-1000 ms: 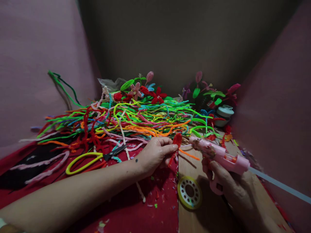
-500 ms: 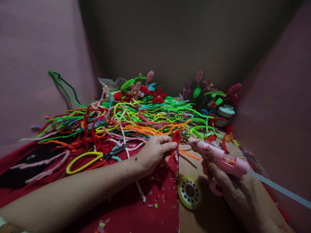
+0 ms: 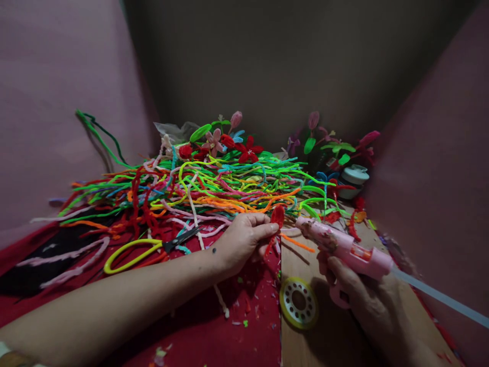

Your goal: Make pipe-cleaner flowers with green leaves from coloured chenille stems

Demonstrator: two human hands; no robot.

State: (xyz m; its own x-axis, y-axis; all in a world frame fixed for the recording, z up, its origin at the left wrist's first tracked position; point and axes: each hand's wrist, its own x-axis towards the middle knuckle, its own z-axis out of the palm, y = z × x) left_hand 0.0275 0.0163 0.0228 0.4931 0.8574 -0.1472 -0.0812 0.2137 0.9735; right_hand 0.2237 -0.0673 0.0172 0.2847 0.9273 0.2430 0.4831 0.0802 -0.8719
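Observation:
My left hand (image 3: 248, 239) pinches a red fuzzy pipe-cleaner petal (image 3: 278, 216) between thumb and fingers, the loop standing up above the fingertips. My right hand (image 3: 357, 285) is wrapped round the handle of a pink glue gun (image 3: 344, 247), a long clear glue stick (image 3: 439, 295) sticking out of its back. The gun's nozzle points left, a short way right of the petal and apart from it. An orange pipe cleaner (image 3: 298, 243) lies between the two hands.
A heap of coloured pipe cleaners (image 3: 229, 188) spreads behind my hands. Yellow-handled scissors (image 3: 133, 255) lie left, a tape roll (image 3: 298, 304) in front. Finished fuzzy flowers (image 3: 249, 150) and a lidded pale jar (image 3: 354, 176) stand at the back.

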